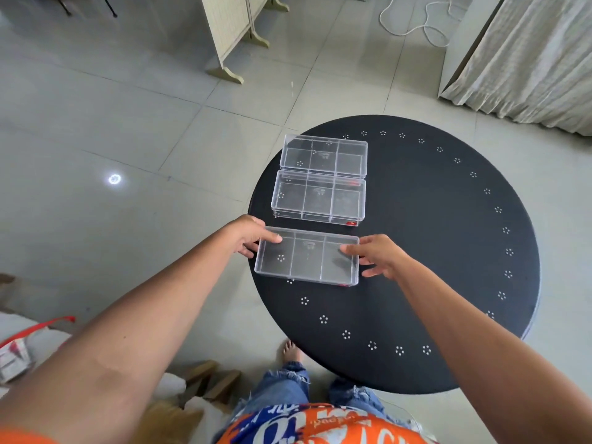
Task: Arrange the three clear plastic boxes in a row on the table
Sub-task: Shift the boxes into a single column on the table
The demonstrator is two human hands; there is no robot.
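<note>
Three clear plastic boxes with inner dividers lie in a line on the left part of a round black table (432,251). The far box (323,155) touches the middle box (318,198). A small gap separates the middle box from the near box (307,256), which has no lid. My left hand (248,233) grips the near box's left end, thumb over the rim. My right hand (376,254) holds its right end, thumb inside the rim and fingers spread beside it.
The table's left edge runs just beside the boxes. A cream folding screen (234,33) and a white cable (416,24) are on the tiled floor beyond. Curtains (528,59) hang at the right. A bag (16,350) lies at the lower left.
</note>
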